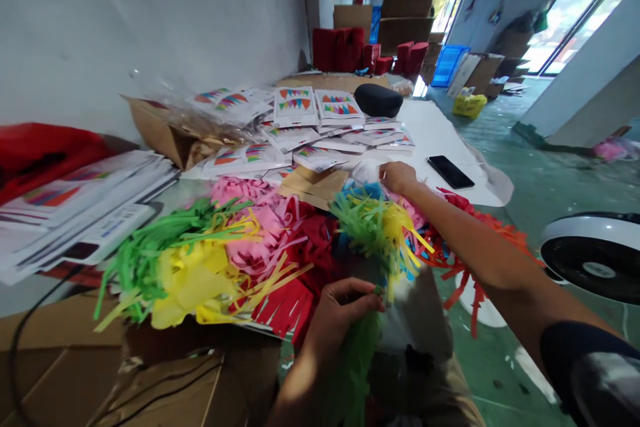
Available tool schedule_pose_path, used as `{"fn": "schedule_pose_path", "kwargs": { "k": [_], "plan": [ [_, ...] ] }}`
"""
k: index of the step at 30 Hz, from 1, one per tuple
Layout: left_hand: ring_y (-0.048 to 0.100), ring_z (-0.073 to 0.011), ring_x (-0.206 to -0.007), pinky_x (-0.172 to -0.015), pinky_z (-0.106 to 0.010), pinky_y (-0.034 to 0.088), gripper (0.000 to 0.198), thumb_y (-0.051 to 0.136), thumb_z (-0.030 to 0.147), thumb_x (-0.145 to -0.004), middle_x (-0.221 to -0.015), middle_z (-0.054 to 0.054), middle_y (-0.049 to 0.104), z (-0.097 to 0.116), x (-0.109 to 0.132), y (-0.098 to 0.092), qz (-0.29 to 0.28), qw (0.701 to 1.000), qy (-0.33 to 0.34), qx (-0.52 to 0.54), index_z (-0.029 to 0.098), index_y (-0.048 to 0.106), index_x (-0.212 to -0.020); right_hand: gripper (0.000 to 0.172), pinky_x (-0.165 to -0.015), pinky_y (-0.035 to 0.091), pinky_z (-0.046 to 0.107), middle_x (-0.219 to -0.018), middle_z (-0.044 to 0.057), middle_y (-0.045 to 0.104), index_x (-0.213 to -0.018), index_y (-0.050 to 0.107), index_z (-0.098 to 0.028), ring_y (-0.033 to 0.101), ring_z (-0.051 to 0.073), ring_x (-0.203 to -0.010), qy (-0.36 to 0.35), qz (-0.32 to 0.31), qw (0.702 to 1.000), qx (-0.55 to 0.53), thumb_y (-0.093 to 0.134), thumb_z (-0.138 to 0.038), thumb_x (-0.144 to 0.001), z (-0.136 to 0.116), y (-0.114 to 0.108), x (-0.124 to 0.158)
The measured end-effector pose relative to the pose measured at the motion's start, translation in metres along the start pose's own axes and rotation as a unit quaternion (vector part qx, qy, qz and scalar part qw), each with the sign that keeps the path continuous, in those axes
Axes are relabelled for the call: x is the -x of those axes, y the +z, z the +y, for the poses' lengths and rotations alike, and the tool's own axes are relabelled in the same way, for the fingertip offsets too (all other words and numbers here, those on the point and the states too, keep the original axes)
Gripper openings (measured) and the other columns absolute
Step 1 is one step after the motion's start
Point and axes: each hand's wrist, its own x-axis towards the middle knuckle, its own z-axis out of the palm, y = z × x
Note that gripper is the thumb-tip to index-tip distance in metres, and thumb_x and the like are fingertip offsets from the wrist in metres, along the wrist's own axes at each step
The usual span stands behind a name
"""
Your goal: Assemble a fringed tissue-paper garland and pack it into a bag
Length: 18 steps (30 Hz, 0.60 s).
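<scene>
The fingers of the left hand are clenched in a tight pinch on the top of a green paper fringe, which hangs down at about 6 o'clock from where the person stands. Pinching close to the gathered end, as here, suits paper this thin, since it keeps the strands together without creasing them lower down. The right hand reaches to about 12 o'clock, its fingertips curled down against a piece of clear plastic. I can't tell whether they grip it or only rest on it.

Just below that hand sits a tuft of green, yellow and blue paper fringe, and a wider heap of pink, red, green and yellow paper fringes spreads toward 10 o'clock. Packs of printed bunting cards cover the white tabletop beyond, with a black smartphone lying at 1 o'clock. A stack of printed sheets lies at 9 o'clock, a cardboard box at 8, and a round black-and-white fan stands at 3.
</scene>
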Motion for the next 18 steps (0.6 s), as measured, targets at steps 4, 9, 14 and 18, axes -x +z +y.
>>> {"fn": "schedule_pose_path", "kwargs": {
  "k": [4, 9, 14, 18],
  "plan": [
    [0.067, -0.0157, -0.066, -0.063, -0.024, 0.048, 0.036, 0.098, 0.042, -0.061, -0.073, -0.007, 0.077, 0.001, 0.002, 0.001, 0.003, 1.0, -0.001, -0.001, 0.016, 0.081, -0.079, 0.025, -0.084, 0.048, 0.032, -0.118, 0.017, 0.077, -0.112, 0.077, -0.016, 0.07, 0.028, -0.11, 0.008, 0.026, 1.0, -0.003, 0.061, -0.019, -0.094, -0.001, -0.006, 0.008],
    [0.064, -0.0124, -0.06, -0.059, -0.021, 0.046, 0.037, 0.099, 0.04, -0.059, -0.069, -0.004, 0.074, 0.001, 0.005, 0.003, 0.026, 0.999, 0.021, -0.002, 0.016, 0.079, -0.08, 0.028, -0.086, 0.048, 0.032, -0.113, 0.015, 0.078, -0.115, 0.073, -0.014, 0.07, 0.025, -0.102, -0.004, 0.104, 0.994, -0.042, 0.052, -0.019, -0.098, 0.002, -0.037, 0.033],
    [0.059, -0.0083, -0.053, -0.051, -0.019, 0.042, 0.038, 0.098, 0.039, -0.062, -0.07, -0.001, 0.073, 0.003, 0.016, 0.011, 0.041, 0.997, 0.055, 0.024, 0.016, 0.079, -0.085, 0.018, -0.08, 0.049, 0.03, -0.092, 0.007, 0.076, -0.099, 0.073, -0.015, 0.068, 0.019, -0.082, -0.094, 0.224, 0.93, -0.275, 0.061, -0.025, -0.092, 0.001, -0.065, 0.099],
    [0.061, -0.008, -0.06, -0.055, -0.018, 0.044, 0.032, 0.096, 0.037, -0.067, -0.073, 0.0, 0.073, 0.006, 0.033, 0.024, 0.057, 0.99, 0.129, 0.02, 0.017, 0.08, -0.087, 0.033, -0.073, 0.054, 0.031, -0.086, 0.004, 0.076, -0.11, 0.073, -0.017, 0.069, 0.018, -0.077, -0.135, 0.201, 0.829, -0.504, 0.072, -0.042, -0.087, -0.012, -0.068, 0.168]
  ]
}}
